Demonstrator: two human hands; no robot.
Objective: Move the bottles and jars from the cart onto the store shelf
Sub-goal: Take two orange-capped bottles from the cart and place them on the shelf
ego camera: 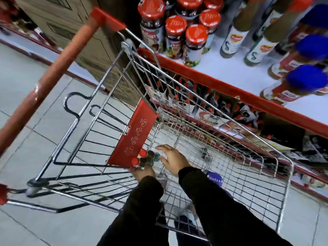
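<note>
Inside the wire cart point(230, 167), a cluster of small bottles point(148, 158) with red and dark caps stands against the red seat flap point(134, 135). My left hand point(144, 173) is pressed against the near side of this cluster, its fingers mostly hidden by the bottles. My right hand point(174, 159) hovers just right of the cluster, fingers spread, holding nothing. A jar with a purple lid point(215, 180) sits in the basket beside my right sleeve. The store shelf point(248, 75), white with a red front edge, runs along the cart's right side.
On the shelf stand red-lidded jars point(195, 41), tall sauce bottles point(232, 39) and blue-lidded jars point(305, 80). A lower shelf point(239, 119) behind the cart wall holds more goods. The red cart handle point(51, 77) crosses the left; tiled floor lies beneath.
</note>
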